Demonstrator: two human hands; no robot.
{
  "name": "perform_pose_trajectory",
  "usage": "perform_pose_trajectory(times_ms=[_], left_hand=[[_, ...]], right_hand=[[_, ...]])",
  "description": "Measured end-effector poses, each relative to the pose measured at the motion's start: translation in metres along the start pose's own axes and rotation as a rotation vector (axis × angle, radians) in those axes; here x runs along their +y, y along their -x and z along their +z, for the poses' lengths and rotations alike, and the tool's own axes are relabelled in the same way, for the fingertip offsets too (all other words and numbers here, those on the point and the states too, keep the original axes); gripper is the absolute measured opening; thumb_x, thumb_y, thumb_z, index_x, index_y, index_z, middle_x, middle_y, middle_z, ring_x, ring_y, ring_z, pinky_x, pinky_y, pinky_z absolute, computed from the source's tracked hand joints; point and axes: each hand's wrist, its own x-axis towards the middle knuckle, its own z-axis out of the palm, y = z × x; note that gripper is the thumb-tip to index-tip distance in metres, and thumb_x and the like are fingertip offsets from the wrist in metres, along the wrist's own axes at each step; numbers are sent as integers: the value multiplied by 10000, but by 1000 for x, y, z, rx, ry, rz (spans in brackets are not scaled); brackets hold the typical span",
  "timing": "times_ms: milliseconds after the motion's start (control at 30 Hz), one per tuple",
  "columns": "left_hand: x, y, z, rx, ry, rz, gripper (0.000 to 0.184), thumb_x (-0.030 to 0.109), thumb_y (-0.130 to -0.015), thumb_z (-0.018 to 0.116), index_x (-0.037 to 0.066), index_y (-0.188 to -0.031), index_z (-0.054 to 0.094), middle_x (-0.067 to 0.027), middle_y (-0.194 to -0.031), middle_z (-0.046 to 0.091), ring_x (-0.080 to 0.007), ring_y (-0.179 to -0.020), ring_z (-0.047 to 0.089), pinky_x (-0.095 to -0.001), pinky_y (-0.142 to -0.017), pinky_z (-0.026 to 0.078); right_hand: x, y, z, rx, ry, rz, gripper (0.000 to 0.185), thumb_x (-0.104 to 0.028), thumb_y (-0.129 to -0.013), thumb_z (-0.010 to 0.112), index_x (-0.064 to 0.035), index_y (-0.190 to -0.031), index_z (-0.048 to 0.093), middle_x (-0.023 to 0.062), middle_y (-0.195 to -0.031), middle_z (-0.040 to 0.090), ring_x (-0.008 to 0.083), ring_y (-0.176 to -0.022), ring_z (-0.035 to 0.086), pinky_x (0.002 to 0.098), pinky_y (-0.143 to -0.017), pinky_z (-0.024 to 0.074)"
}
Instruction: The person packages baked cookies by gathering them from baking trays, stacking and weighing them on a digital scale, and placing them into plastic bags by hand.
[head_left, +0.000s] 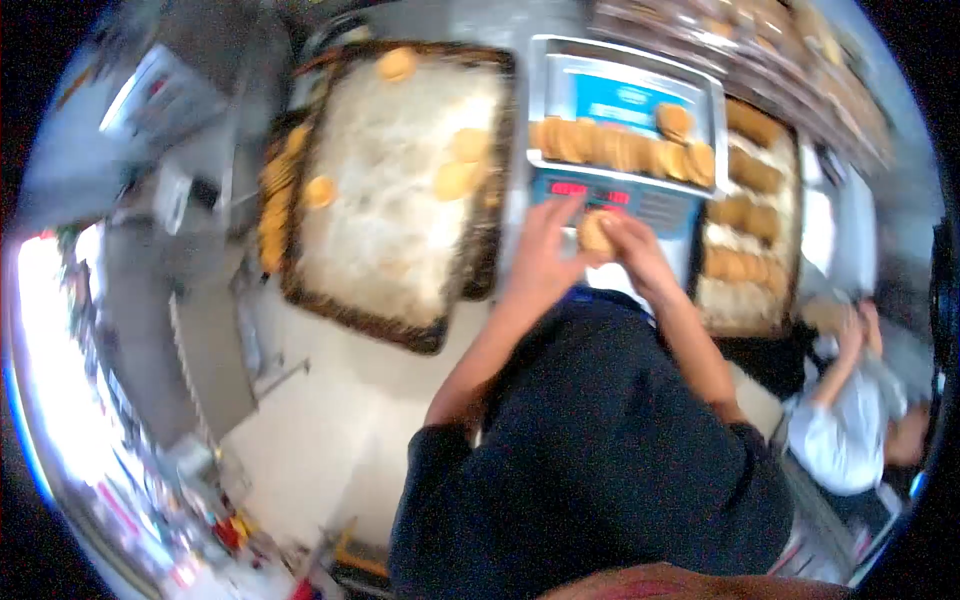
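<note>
My right hand (640, 257) grips a round golden cookie (596, 236) in front of the scale's panel. My left hand (545, 245) is beside the cookie, fingers extended towards the red display, thumb near the cookie's lower edge; blur hides whether it touches. The scale (660, 212) shows red digits too smeared to read. On top of it sits a metal tray (538, 85) holding a row of upright cookies (600, 145) and a small stack at its right end. Left of my hands, a dark-rimmed baking sheet (385, 215) carries a few scattered cookies (470, 145).
More cookies (278, 205) show under the baking sheet's left edge. Right of the scale, another tray (740, 300) holds rows of cookies. Clear plastic packages (740, 45) line the back. Another person (850, 430) is at the right, hands close to the counter.
</note>
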Motion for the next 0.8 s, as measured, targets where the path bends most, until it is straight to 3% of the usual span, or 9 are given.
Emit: perform_pose_trajectory(times_ms=[67,133,233,300,400,600,633,767,800], left_hand=[[-12,9,2,17,15,6,567,190,-846,858,83,-1364,654,-137,-1331,649,-295,-1190,651,-407,-1028,517],[-25,18,6,58,229,-127,374,128,-925,793,51,-1280,703,-100,-1086,749,-174,-922,706,-335,-885,557],[-39,26,11,57,300,-253,281,150,-993,733,33,-1249,722,-65,-1024,764,-129,-927,689,-305,-880,532],[-42,28,13,52,291,-295,273,156,-1001,723,29,-1243,723,-62,-1023,762,-127,-926,684,-298,-880,525],[-30,32,15,66,427,-355,263,163,-1007,716,18,-1226,722,-61,-1002,754,-127,-916,672,-296,-876,516],[-22,30,-4,72,286,-244,252,142,-1072,621,-33,-1249,667,-124,-1086,736,-170,-969,707,-302,-907,550],[-23,30,-11,55,125,-66,243,135,-1075,610,-31,-1244,668,-131,-1087,739,-178,-969,710,-313,-904,556],[-42,40,-7,141,136,-58,230,100,-1046,645,-8,-1244,688,-104,-1031,753,-157,-955,702,-293,-868,538],[-47,43,-8,135,218,-185,233,113,-1060,624,-23,-1243,676,-126,-1054,750,-172,-949,709,-310,-873,562]], right_hand=[[3,1,-24,72,28,-71,388,-302,-1061,648,1,-1304,653,69,-1136,734,149,-993,693,309,-859,578],[-13,-4,-49,200,170,-309,388,-300,-1055,659,6,-1294,658,81,-1143,738,151,-1013,690,321,-861,568],[-54,-14,-93,484,619,-572,446,-359,-1029,678,-16,-1311,643,165,-999,762,252,-861,745,378,-801,577],[-83,-18,-104,586,927,-738,379,-334,-1015,683,-83,-1299,667,191,-1115,736,385,-975,718,438,-858,570],[-88,-46,-128,640,1267,-938,353,-259,-964,735,-80,-1266,693,171,-1233,709,346,-1123,700,419,-934,566],[-54,-71,-135,729,1498,-996,359,-260,-944,751,-83,-1253,704,165,-1322,684,377,-1279,614,483,-1042,497],[-49,-69,-136,711,1460,-991,318,-225,-962,730,-80,-1245,706,157,-1333,684,375,-1305,598,490,-1062,475],[-50,-57,-139,765,1351,-1120,255,-126,-980,689,-89,-1230,720,135,-1312,701,353,-1263,626,450,-1024,495],[-51,-49,-137,767,1353,-1116,255,-126,-980,689,-89,-1230,720,135,-1312,701,353,-1263,626,450,-1024,495]])
